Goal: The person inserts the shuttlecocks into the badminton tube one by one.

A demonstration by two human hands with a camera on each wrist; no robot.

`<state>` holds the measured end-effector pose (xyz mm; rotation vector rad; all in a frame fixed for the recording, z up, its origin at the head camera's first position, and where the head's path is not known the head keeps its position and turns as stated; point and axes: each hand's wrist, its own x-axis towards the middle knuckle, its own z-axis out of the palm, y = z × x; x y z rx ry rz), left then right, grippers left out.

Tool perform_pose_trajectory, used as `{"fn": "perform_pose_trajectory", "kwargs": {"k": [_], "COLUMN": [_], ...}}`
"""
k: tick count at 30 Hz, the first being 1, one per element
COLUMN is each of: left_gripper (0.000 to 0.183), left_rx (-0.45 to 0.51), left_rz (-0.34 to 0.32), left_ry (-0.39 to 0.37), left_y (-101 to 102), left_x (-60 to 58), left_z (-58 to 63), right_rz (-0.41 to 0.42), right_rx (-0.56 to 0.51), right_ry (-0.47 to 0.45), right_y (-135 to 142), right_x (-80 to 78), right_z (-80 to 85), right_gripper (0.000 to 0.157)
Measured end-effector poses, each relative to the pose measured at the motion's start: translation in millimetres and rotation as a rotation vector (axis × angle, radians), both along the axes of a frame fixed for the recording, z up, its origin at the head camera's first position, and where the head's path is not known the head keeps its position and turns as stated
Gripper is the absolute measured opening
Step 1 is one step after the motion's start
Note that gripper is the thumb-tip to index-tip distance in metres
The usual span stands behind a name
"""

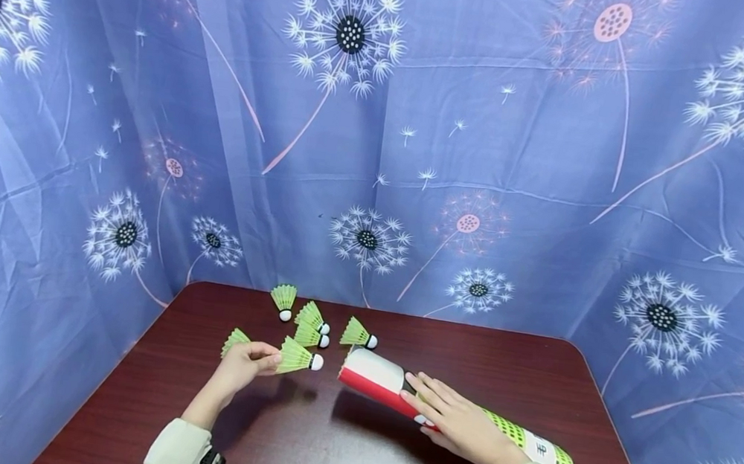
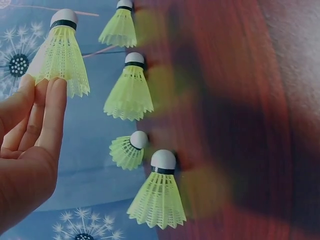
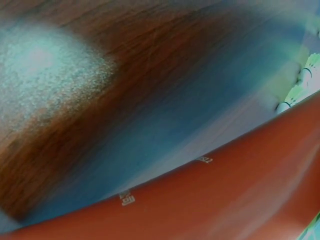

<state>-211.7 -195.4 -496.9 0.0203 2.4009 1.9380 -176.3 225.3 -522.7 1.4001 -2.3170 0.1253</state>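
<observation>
In the head view my left hand (image 1: pixel 244 369) pinches the yellow-green skirt of a shuttlecock (image 1: pixel 296 356) between thumb and fingers. Its white cork points right, towards the near end of a long shuttlecock tube (image 1: pixel 375 373). The left wrist view shows the same shuttlecock (image 2: pixel 62 55) held at the skirt's edge by the hand (image 2: pixel 30 160). Over the tube's middle lies my right hand (image 1: pixel 461 424), gripping it from above; the tube's left end is raised off the table. Only the tube's red side (image 3: pixel 215 195) shows in the right wrist view.
On the dark red table (image 1: pixel 299 434) lie several more shuttlecocks (image 1: pixel 282 300), mostly at the back left; one (image 1: pixel 358 333) lies just behind the tube's left end. Blue cloth (image 1: pixel 420 154) with dandelion prints hangs around the back and sides.
</observation>
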Motion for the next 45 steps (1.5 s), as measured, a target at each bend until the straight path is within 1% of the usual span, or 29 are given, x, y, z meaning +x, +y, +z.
{"fn": "perform_pose_trajectory", "kwargs": {"k": [1, 6, 11, 14, 19, 23, 28, 30, 34, 37, 41, 45], "left_gripper": [0.016, 0.017, 0.018, 0.017, 0.017, 0.017, 0.017, 0.017, 0.018, 0.018, 0.017, 0.017], "left_rx": [0.003, 0.027, 0.040, 0.041, 0.038, 0.051, 0.052, 0.045, 0.045, 0.063, 0.071, 0.059], "left_rz": [-0.009, -0.042, -0.076, -0.099, -0.144, -0.171, -0.201, -0.213, -0.230, -0.239, -0.252, -0.265], "left_ry": [0.004, 0.026, 0.052, 0.064, 0.094, 0.094, 0.100, 0.105, 0.101, 0.095, 0.092, 0.105], "left_y": [1, 6, 14, 19, 28, 34, 41, 43, 48, 51, 55, 57], "left_x": [-0.7, -4.2, -4.5, -4.9, -5.5, -5.8, -8.0, -9.1, -9.1, -7.8, -7.2, -7.2], "left_z": [1.3, 6.2, 10.9, 12.9, 12.8, 14.2, 15.7, 15.4, 15.9, 16.2, 14.5, 12.6], "right_rz": [0.003, 0.019, 0.008, 0.004, 0.004, 0.004, 0.021, 0.028, 0.027, 0.026, 0.037, 0.039], "right_rx": [-0.002, -0.017, 0.003, 0.005, 0.001, 0.004, 0.000, -0.005, -0.012, -0.016, -0.034, -0.036], "right_ry": [0.008, 0.016, 0.006, 0.001, -0.011, -0.014, -0.002, 0.001, 0.003, -0.001, 0.005, 0.007], "right_y": [0, -1, -2, -3, -5, -7, -9, -10, -11, -12, -13, -13], "right_x": [-0.4, -1.8, -1.5, -1.5, -0.5, -0.3, -1.5, -2.0, -2.2, -1.8, -1.2, -0.7], "right_z": [0.0, 0.0, 0.1, -0.2, 0.3, 0.1, -0.2, 0.2, 1.0, 2.1, 3.1, 3.5], "right_gripper": [0.067, 0.071, 0.058, 0.058, 0.064, 0.072, 0.072, 0.074, 0.075, 0.076, 0.077, 0.078]}}
